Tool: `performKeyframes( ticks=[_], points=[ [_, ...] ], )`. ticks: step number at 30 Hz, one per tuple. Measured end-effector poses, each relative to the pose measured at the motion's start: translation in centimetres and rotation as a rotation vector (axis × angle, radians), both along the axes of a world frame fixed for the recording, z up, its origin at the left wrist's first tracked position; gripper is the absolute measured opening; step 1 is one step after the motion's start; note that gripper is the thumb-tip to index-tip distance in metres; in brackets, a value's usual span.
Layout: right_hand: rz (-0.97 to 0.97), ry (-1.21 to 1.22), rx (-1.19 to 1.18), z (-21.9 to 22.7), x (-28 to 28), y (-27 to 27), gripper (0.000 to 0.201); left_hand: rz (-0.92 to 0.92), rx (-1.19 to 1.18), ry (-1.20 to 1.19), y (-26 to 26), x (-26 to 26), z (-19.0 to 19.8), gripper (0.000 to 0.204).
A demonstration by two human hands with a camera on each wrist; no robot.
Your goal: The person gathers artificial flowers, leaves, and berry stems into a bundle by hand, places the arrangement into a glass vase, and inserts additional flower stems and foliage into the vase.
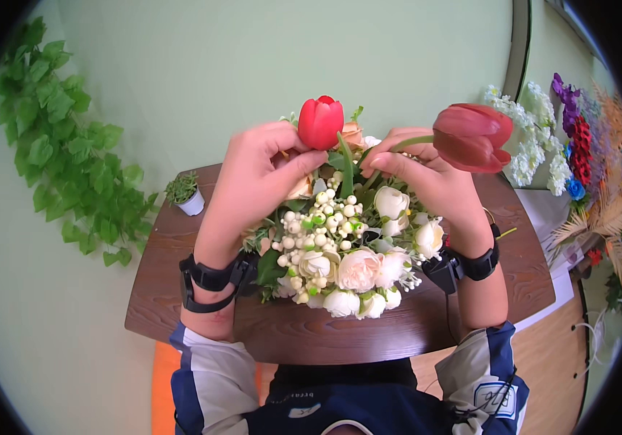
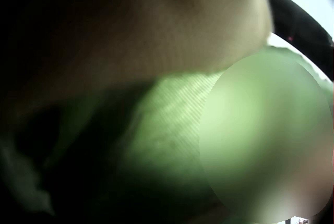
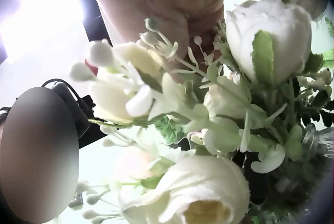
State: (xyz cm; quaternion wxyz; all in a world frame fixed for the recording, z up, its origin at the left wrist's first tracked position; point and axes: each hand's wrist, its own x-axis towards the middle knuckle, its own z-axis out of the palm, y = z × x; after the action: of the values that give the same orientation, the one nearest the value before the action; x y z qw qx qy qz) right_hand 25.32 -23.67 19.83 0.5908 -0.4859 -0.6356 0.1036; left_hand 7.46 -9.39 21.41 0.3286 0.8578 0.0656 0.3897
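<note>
A flower arrangement [image 1: 343, 268] of white and pale pink blooms with cream berries stands on the table, between both forearms. Above its back, my left hand [image 1: 260, 167] brings thumb and curled fingers together just under the head of a bright red tulip [image 1: 321, 125], whose stem is hidden there. The right hand [image 1: 427, 170] pinches the curved green stem of a darker red tulip [image 1: 473, 138]; that flower head leans out to the right over the hand. White roses [image 3: 269, 41] partly cover the right hand [image 3: 162, 10] in the right wrist view. Blurred green and skin fill the left wrist view.
The dark wooden table [image 1: 311, 337] has a curved front edge close to the person. A small potted plant [image 1: 185, 193] stands at its left. Ivy [image 1: 64, 145] hangs on the left wall; colourful flowers [image 1: 579, 152] stand at the right.
</note>
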Motion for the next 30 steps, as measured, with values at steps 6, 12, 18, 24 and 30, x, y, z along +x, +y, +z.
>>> performKeyframes(
  ticks=[6, 12, 18, 24, 30],
  points=[
    [-0.040, -0.089, -0.074, 1.3, -0.7, -0.1, 0.012, -0.149, -0.140, -0.173, -0.5, 0.2, -0.6, 0.013],
    [-0.153, -0.211, -0.145, 1.0, -0.2, 0.7, 0.015, -0.233, -0.236, -0.212, -0.5, 0.1, -0.9, 0.013],
    [-0.046, -0.212, -0.097, 1.0, 0.0, 1.1, 0.013, -0.222, -0.232, -0.197, -0.1, 0.1, -1.0, 0.014],
    [-0.178, -0.174, -0.255, 1.2, -0.7, 0.5, 0.016, -0.241, -0.255, -0.229, -0.2, 0.5, -1.3, 0.016],
    [-0.169, -0.037, -0.281, 0.1, -0.6, 0.9, 0.010, -0.187, -0.315, 0.033, -0.9, -0.3, 0.8, 0.026]
  ],
)
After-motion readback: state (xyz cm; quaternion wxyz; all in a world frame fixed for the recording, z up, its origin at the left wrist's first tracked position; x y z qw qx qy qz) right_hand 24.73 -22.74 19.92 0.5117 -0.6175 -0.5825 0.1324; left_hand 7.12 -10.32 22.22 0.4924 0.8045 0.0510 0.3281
